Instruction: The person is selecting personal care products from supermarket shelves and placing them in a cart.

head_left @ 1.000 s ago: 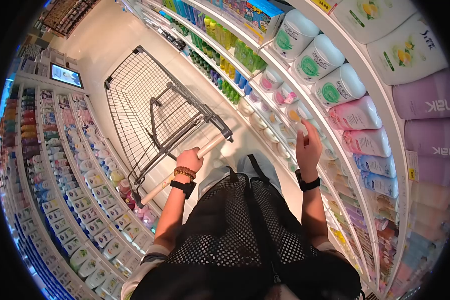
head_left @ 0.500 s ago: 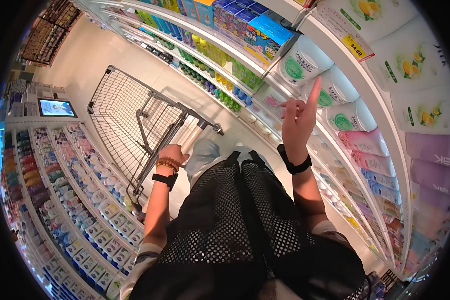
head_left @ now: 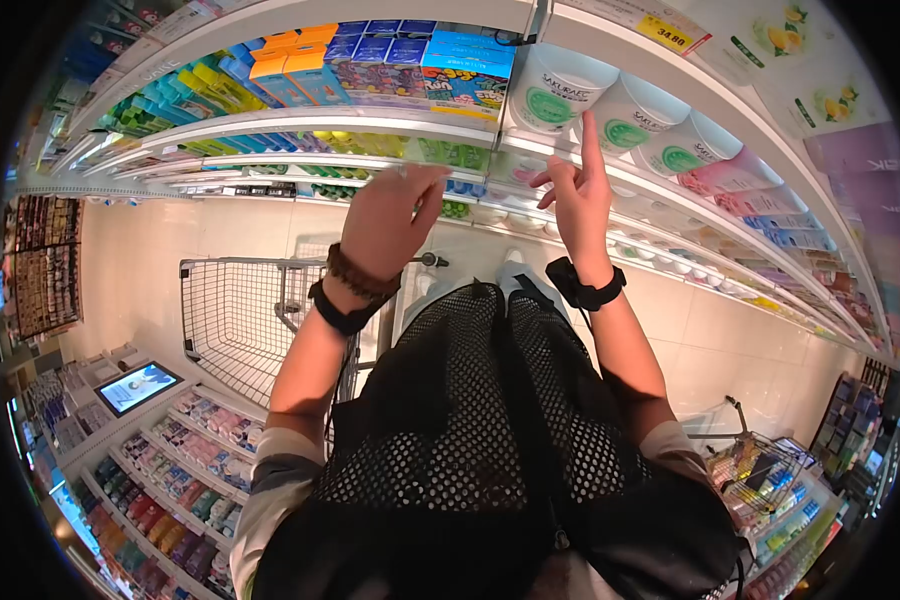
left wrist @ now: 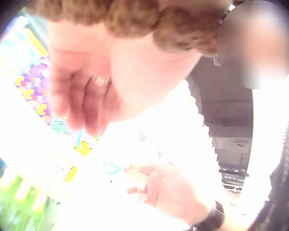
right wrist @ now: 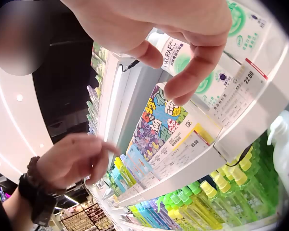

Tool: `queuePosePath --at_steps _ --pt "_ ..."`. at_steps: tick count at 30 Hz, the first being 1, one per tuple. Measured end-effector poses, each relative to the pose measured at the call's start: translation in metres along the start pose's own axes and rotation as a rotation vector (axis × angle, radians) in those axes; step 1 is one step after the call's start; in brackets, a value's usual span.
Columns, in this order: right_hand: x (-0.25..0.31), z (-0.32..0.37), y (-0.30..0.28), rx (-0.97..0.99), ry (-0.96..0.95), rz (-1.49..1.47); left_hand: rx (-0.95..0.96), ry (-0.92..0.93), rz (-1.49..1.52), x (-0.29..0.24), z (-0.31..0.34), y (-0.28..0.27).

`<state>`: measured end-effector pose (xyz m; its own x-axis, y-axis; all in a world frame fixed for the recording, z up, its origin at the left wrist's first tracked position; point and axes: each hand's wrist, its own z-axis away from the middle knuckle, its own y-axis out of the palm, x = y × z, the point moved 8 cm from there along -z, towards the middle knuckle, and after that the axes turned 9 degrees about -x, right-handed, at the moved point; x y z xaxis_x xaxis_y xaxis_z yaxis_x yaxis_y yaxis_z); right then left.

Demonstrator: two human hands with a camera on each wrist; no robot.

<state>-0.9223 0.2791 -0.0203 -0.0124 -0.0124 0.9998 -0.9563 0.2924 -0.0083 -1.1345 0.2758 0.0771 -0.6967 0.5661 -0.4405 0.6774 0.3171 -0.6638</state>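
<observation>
My right hand (head_left: pixel 582 205) is raised at the shelf, its index finger straight and the other fingers partly bent, with nothing held. That fingertip overlaps the lower edge of a white SAKURAEC bottle (head_left: pixel 555 95) with a green round label in the head view. Similar white bottles (head_left: pixel 635 110) stand beside it. My left hand (head_left: pixel 388 220) hovers in front of the shelf, below boxed goods, fingers loosely bent and holding nothing; the right wrist view also shows this left hand (right wrist: pixel 72 161). A beaded bracelet (left wrist: pixel 130 19) circles the left wrist.
A wire shopping cart (head_left: pixel 235 335) stands on the floor to the left, partly behind my left arm. Blue boxes (head_left: pixel 467 75) and orange boxes (head_left: pixel 300 70) line the shelf. Another cart (head_left: pixel 760 470) is at the lower right. A lit screen (head_left: pixel 138 387) tops the opposite shelving.
My left hand has let go of the cart handle and risen towards the shelf. The right hand has risen with its index finger extended. My view has turned towards the shelf.
</observation>
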Motion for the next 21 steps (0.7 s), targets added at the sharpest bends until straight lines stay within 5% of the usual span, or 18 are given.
queuePosePath --at_steps 3,6,13,21 --pt "-0.015 -0.010 -0.006 -0.026 0.058 -0.004 -0.339 0.375 -0.173 -0.036 -0.059 0.015" --pt "-0.025 -0.016 -0.007 -0.009 0.181 -0.096 -0.250 0.334 -0.351 -0.034 -0.083 0.047" --pt "-0.020 -0.028 -0.003 -0.013 0.102 -0.046 -0.009 0.318 -0.363 -0.015 -0.118 0.093" --pt "-0.020 -0.030 -0.006 -0.042 0.101 -0.016 -0.101 0.451 -0.386 -0.004 -0.129 0.097"
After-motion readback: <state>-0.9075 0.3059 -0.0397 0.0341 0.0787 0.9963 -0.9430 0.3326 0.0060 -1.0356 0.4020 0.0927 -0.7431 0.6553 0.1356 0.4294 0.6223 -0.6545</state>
